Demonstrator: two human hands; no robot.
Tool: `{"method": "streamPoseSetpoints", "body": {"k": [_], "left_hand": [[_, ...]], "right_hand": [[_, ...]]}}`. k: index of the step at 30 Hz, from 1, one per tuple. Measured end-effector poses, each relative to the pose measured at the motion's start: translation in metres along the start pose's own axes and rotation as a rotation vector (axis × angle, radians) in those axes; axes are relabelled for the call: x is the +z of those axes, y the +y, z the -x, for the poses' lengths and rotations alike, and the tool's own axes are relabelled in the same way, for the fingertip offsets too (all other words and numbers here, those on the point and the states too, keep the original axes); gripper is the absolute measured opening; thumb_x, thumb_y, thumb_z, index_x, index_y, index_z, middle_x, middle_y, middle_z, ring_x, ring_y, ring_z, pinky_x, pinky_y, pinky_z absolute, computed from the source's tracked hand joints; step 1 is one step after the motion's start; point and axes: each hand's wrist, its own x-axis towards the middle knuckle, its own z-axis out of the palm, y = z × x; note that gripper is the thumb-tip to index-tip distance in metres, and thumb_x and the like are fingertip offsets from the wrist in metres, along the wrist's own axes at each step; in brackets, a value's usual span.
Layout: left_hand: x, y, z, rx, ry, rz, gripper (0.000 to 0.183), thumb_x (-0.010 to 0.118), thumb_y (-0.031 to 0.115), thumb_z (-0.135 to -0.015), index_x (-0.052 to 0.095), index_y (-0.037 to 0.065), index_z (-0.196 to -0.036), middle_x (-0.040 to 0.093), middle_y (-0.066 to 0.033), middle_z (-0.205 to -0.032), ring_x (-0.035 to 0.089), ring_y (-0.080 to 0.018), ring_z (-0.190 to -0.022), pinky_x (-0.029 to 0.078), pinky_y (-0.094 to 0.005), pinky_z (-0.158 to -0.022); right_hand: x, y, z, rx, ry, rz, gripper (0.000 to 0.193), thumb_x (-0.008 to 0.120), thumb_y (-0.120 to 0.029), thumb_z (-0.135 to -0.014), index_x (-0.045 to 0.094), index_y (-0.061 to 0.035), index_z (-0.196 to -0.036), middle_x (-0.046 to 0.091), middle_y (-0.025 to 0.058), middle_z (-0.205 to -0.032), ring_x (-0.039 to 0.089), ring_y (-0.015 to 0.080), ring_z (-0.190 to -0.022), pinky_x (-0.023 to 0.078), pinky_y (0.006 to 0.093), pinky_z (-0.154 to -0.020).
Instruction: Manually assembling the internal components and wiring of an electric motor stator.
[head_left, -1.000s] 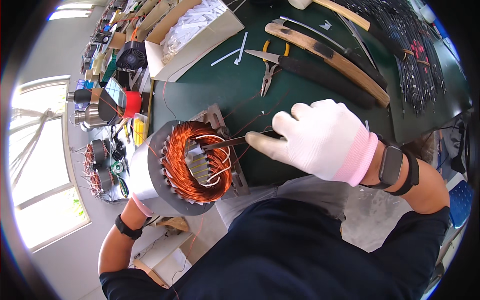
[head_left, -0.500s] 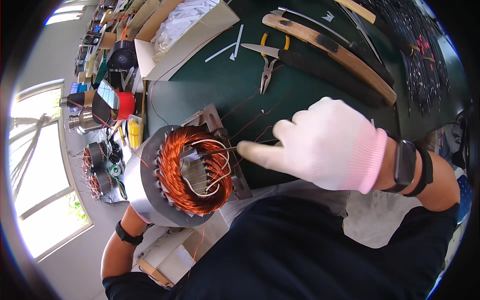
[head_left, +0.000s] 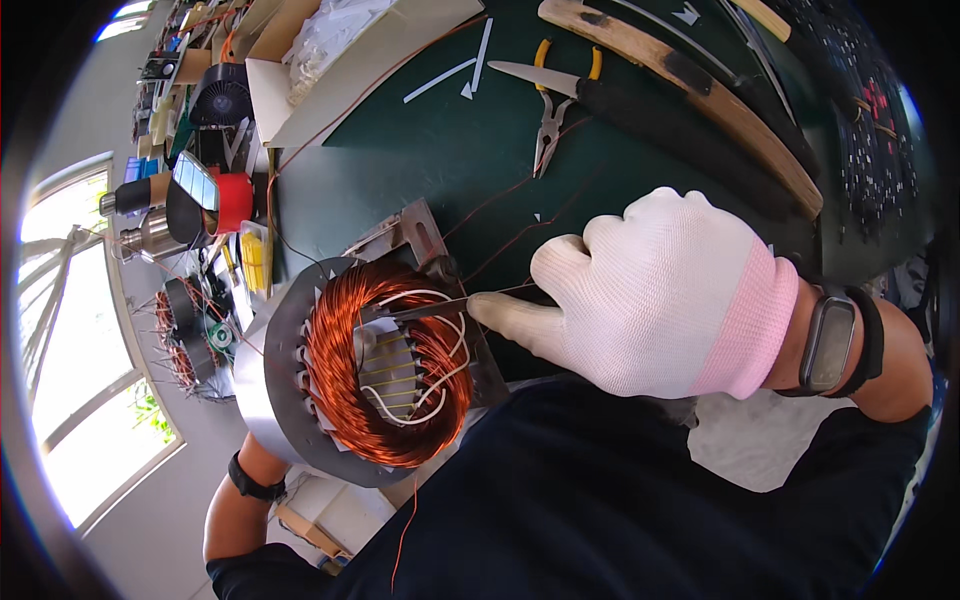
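Note:
A motor stator (head_left: 262, 385) lies on its side, its ring of copper windings (head_left: 340, 345) turned toward me. White sleeving (head_left: 458, 350) loops across the opening. My right hand (head_left: 645, 295), in a white knit glove with a pink cuff, is closed with the forefinger stretched along a thin dark flat tool (head_left: 440, 308). The tool's far end reaches into the bore at the upper side of the coil. My left forearm (head_left: 262, 465) goes behind the stator; that hand's fingers are hidden. A metal bracket (head_left: 420, 235) stands beside the stator.
Pliers with yellow handles (head_left: 549, 130), a black-handled knife (head_left: 535, 76) and a curved wooden bar (head_left: 690, 85) lie on the dark green table. A box of white strips (head_left: 380, 70) stands far left. Copper wires (head_left: 515, 240) trail over the table; another stator (head_left: 185, 335) is left.
The stator's coil end has shifted slightly down and swung further toward me. My right hand has moved a little right, still gripping the tool, which stays in the bore.

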Motion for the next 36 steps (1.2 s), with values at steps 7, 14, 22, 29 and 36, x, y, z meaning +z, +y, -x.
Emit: {"method": "streamPoseSetpoints", "body": {"k": [7,14,22,29,36], "left_hand": [[0.025,0.015,-0.018,0.064,0.112,-0.018,0.044,0.040,0.039,-0.111,0.061,0.013,-0.140,0.071,-0.0065,-0.125,0.071,-0.0209,-0.109,0.056,-0.0364,-0.096],[0.036,0.018,-0.011,0.198,0.158,-0.047,0.044,0.040,0.039,-0.111,0.061,0.013,-0.139,0.071,-0.0068,-0.124,0.071,-0.0209,-0.109,0.056,-0.0362,-0.096],[0.054,0.002,-0.010,0.330,0.139,-0.071,0.043,0.040,0.038,-0.111,0.062,0.013,-0.138,0.072,-0.0071,-0.123,0.072,-0.0209,-0.108,0.056,-0.0360,-0.096],[0.095,-0.092,-0.028,0.475,0.131,0.032,0.043,0.041,0.038,-0.111,0.063,0.013,-0.138,0.072,-0.0074,-0.123,0.072,-0.0208,-0.107,0.056,-0.0358,-0.096],[0.133,-0.061,-0.065,0.718,0.118,0.320,0.035,0.047,0.024,-0.107,0.068,0.008,-0.130,0.075,-0.0126,-0.114,0.074,-0.0243,-0.100,0.057,-0.0350,-0.093]], "right_hand": [[0.020,-0.015,-0.026,-0.014,0.022,-0.101,0.023,0.073,-0.030,-0.088,0.081,-0.0168,-0.105,0.055,0.0020,-0.064,0.055,0.0166,-0.047,0.044,0.0333,-0.039],[0.036,-0.014,-0.039,-0.016,-0.158,-0.397,0.030,0.065,-0.024,-0.093,0.073,-0.0180,-0.121,0.060,0.0064,-0.071,0.070,0.0255,-0.060,0.055,0.0408,-0.048],[0.033,-0.018,-0.053,0.043,-0.364,-0.312,0.031,0.062,-0.021,-0.095,0.070,-0.0147,-0.124,0.065,0.0082,-0.083,0.074,0.0293,-0.070,0.061,0.0427,-0.058],[-0.047,0.015,0.053,0.039,0.025,0.197,0.049,0.072,-0.012,-0.079,0.074,-0.0260,-0.126,0.044,0.0030,-0.062,0.049,0.0221,-0.046,0.040,0.0355,-0.042],[-0.071,0.074,-0.057,0.134,0.019,0.269,0.058,0.056,-0.007,-0.095,0.052,-0.0209,-0.151,0.065,0.0165,-0.082,0.066,0.0361,-0.072,0.054,0.0445,-0.066]]}}
